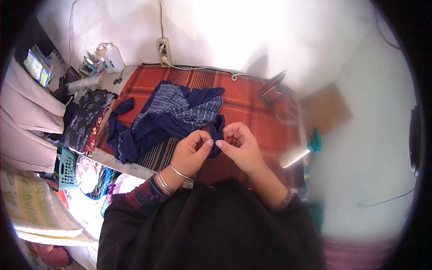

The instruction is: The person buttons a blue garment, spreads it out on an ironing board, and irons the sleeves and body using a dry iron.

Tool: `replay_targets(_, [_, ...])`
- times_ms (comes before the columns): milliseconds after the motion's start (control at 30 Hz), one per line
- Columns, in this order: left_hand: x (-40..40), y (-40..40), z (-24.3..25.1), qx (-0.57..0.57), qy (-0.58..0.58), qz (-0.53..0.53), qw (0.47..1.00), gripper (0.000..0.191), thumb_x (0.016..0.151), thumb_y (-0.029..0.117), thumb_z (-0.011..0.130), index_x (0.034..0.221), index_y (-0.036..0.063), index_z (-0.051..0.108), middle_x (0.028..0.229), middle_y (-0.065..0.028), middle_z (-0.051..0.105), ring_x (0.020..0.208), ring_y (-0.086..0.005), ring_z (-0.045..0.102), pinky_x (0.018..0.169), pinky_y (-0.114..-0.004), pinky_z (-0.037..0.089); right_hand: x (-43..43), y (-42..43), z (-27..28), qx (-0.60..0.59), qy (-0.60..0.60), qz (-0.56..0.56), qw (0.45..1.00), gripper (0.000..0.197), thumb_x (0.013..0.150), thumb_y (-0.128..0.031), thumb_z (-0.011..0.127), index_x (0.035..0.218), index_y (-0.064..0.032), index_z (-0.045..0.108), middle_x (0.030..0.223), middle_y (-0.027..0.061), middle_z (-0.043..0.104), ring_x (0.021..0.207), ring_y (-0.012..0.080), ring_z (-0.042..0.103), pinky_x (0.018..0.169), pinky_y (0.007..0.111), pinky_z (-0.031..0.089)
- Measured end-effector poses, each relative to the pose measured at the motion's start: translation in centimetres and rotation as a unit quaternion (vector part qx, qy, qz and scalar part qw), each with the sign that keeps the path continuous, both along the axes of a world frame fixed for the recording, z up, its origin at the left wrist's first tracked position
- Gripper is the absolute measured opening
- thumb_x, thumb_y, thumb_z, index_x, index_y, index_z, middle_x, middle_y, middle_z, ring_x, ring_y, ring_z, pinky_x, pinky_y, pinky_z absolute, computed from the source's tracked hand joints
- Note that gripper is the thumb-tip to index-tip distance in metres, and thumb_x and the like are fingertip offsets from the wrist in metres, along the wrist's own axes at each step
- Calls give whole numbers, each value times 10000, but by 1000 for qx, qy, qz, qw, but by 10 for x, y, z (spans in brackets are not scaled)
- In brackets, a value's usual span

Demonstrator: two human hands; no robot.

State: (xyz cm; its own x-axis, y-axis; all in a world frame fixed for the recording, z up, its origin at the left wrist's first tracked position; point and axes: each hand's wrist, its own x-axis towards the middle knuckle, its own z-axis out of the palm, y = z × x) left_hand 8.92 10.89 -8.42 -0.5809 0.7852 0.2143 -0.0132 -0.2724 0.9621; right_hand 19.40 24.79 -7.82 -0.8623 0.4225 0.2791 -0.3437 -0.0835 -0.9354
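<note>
A navy garment [158,125] with a blue-and-white patterned panel [165,101] lies crumpled on a red-orange plaid cloth [248,108] over a table. Its loose navy end [217,126] rises between my two hands. My left hand [189,152] pinches the edge of that end between thumb and fingers. Close by on the right, my right hand [244,146] holds the same edge at the thumb, its other fingers curled. Both pairs of fingertips nearly meet, partly hiding the fabric.
An iron [272,83] stands at the back right, its cord trailing. A white bottle with a teal top [297,155] is near the right edge. Scissors [117,80], bottles [114,57] and folded patterned fabric [86,118] sit left. A power strip [163,50] hangs on the wall.
</note>
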Motion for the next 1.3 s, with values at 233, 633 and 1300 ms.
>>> replay_targets(233, [-3,-6,4,-51,9,-1,999,57,935,88,572,912,41,550,784,48,511,695,-8,473,605,-185,404,2,5,-3,205,-164,-5,965,54,826,10,655,850,-14,613,840,-23,601,750,46,551,673,211,446])
replay_targets(633, [-10,-3,6,-90,244,103,960,189,891,152,632,804,-3,568,700,-52,508,629,-96,505,547,-260,416,-7,7,-16,134,-165,-17,977,147,832,-125,676,863,6,615,748,5,603,714,78,557,638,258,468])
replay_targets(1300, [-18,6,-23,-161,134,56,976,247,884,184,643,744,21,519,633,-78,535,573,-146,553,523,-341,421,-3,11,0,238,-226,-11,945,184,794,-139,631,866,20,572,763,198,579,713,358,590,646,359,475])
